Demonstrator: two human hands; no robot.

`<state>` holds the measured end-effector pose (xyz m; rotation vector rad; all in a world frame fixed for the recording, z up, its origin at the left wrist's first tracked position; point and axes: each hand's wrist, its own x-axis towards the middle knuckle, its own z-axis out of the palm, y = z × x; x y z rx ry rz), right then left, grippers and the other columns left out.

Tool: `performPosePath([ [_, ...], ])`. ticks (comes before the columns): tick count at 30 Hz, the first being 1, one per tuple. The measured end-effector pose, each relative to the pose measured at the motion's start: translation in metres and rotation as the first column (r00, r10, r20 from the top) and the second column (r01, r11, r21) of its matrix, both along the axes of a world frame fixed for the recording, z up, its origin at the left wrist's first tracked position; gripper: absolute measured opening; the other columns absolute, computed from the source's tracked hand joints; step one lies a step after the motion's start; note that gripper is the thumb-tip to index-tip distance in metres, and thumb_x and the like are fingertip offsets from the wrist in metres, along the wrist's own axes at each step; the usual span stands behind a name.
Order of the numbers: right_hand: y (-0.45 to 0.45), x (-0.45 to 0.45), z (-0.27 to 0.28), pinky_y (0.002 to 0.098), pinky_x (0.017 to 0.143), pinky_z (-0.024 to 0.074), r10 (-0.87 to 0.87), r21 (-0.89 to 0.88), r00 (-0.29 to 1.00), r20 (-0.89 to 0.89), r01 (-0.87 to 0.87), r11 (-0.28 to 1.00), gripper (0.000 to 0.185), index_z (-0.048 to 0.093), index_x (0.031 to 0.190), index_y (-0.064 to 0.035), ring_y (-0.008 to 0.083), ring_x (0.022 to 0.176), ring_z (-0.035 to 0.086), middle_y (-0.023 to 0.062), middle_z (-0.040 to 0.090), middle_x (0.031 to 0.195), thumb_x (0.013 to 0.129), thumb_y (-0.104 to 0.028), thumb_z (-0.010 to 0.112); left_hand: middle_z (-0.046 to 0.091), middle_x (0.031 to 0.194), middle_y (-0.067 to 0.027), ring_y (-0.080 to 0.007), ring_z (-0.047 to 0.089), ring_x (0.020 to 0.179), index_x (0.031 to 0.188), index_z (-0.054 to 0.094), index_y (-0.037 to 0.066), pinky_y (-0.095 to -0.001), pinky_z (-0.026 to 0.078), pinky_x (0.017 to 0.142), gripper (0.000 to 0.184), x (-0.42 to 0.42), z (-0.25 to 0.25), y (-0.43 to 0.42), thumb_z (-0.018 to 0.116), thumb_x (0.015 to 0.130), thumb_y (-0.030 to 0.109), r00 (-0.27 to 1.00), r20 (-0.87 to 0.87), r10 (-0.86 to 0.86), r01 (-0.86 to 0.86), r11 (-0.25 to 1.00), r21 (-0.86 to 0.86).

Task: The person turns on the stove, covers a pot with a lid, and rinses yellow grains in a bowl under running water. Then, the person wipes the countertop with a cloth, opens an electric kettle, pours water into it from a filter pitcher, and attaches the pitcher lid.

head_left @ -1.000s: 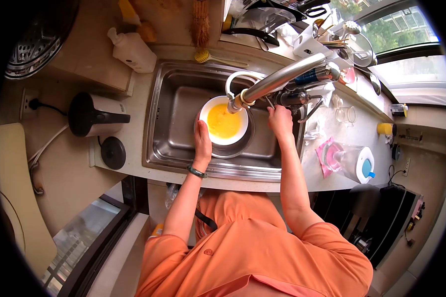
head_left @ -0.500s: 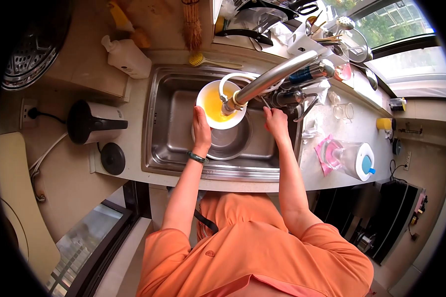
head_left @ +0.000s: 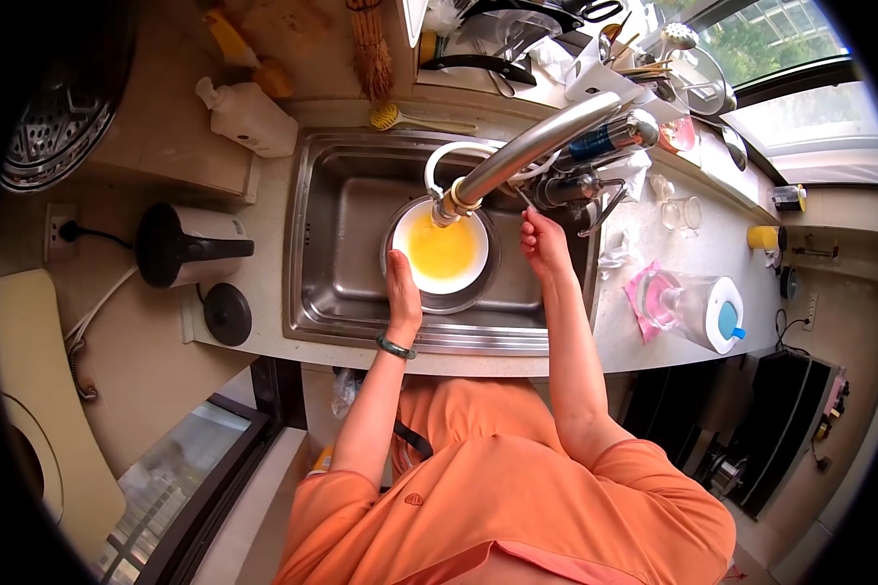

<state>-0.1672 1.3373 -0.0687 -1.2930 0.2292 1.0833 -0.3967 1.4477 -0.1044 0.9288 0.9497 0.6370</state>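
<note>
One steel sink [head_left: 346,234], set in a pale counter [head_left: 610,341], holds a bowl [head_left: 467,277].

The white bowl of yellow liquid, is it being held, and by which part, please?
Yes, the left hand holds the white bowl by its left side, at the outer wall; whatever is underneath is hidden.
</note>
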Motion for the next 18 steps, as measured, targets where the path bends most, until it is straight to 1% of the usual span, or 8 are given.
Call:
performPosePath([
  [3,0.000,0.002,0.003,0.0178,0.042,0.0259,-0.115,0.060,0.987,-0.109,0.122,0.991,0.018,0.056,0.091,-0.0077,0.0036,0.049,0.037,-0.0052,0.048,0.064,0.096,-0.024,0.054,0.041,0.136,-0.0125,-0.0186,0.041,0.125,0.136,0.034,-0.005,-0.0300,0.034,0.104,0.066,-0.001,0.017,0.010,0.028,0.100,0.051,1.000,-0.008,-0.001,0.002,0.997,0.083],
  [5,-0.005,0.012,-0.006,0.0178,0.043,0.0277,-0.245,0.184,0.957,-0.153,0.272,0.945,0.016,0.057,0.092,-0.0077,0.0038,0.050,0.039,-0.0049,0.050,0.066,0.095,-0.024,0.055,0.047,0.130,-0.0096,-0.0153,0.048,0.116,0.133,0.037,-0.002,-0.0263,0.041,0.095,0.064,-0.003,0.009,0.020,0.029,0.100,0.052,0.999,-0.033,0.019,-0.015,0.993,0.116],
  [7,-0.007,0.020,-0.006,0.0176,0.044,0.0301,-0.239,0.221,0.951,-0.194,0.279,0.934,0.017,0.057,0.096,-0.0053,0.0053,0.053,0.042,-0.0023,0.054,0.070,0.095,-0.022,0.054,0.053,0.117,-0.0045,-0.0092,0.054,0.100,0.129,0.042,0.003,-0.0216,0.046,0.079,0.062,-0.001,0.014,0.029,0.031,0.098,0.055,0.999,-0.038,0.028,-0.027,0.999,0.024],
  [8,-0.007,0.016,-0.005,0.0178,0.044,0.0318,-0.239,0.185,0.959,-0.151,0.265,0.946,0.017,0.058,0.097,-0.0055,0.0062,0.053,0.044,-0.0011,0.056,0.073,0.095,-0.023,0.054,0.051,0.103,-0.0023,-0.0082,0.049,0.088,0.116,0.047,0.001,-0.0204,0.042,0.068,0.061,0.003,0.019,0.032,0.029,0.098,0.056,0.998,-0.047,0.048,-0.045,0.997,0.064],
  [11,-0.013,0.014,-0.003,0.0186,0.045,0.0354,-0.161,0.095,0.987,-0.015,0.161,0.982,0.019,0.058,0.099,-0.0058,0.0080,0.055,0.050,0.0011,0.060,0.079,0.095,-0.024,0.054,0.051,0.101,-0.0022,-0.0087,0.049,0.085,0.112,0.048,0.003,-0.0218,0.043,0.066,0.058,0.011,0.033,0.036,0.029,0.098,0.056,0.999,-0.052,0.014,-0.015,1.000,-0.010],
  [13,-0.016,0.012,0.000,0.0192,0.046,0.0374,-0.077,0.037,0.995,0.066,0.075,0.997,0.020,0.058,0.100,-0.0060,0.0087,0.056,0.052,0.0021,0.062,0.082,0.095,-0.025,0.054,0.053,0.100,-0.0017,-0.0075,0.051,0.082,0.115,0.048,0.005,-0.0205,0.043,0.062,0.058,0.018,0.021,0.034,0.029,0.098,0.056,0.999,-0.050,0.000,-0.001,0.999,-0.034],
  [15,-0.017,0.009,0.006,0.0202,0.047,0.0401,0.073,-0.052,0.985,0.154,-0.066,0.996,0.022,0.059,0.103,-0.0065,0.0088,0.057,0.054,0.0021,0.062,0.081,0.095,-0.027,0.053,0.055,0.102,-0.0012,-0.0057,0.054,0.082,0.118,0.048,0.006,-0.0177,0.044,0.060,0.058,0.031,0.021,0.027,0.030,0.098,0.057,0.992,0.051,0.119,-0.124,0.987,0.105],
  [18,-0.015,-0.003,0.014,0.0199,0.049,0.0409,0.131,-0.136,0.959,0.251,-0.099,0.986,0.023,0.060,0.101,-0.0067,0.0087,0.058,0.057,0.0018,0.062,0.082,0.094,-0.027,0.053,0.055,0.109,-0.0021,-0.0056,0.056,0.088,0.122,0.047,0.007,-0.0166,0.047,0.060,0.061,0.032,0.030,0.021,0.031,0.096,0.060,0.997,0.034,0.067,-0.067,0.998,0.002],
])
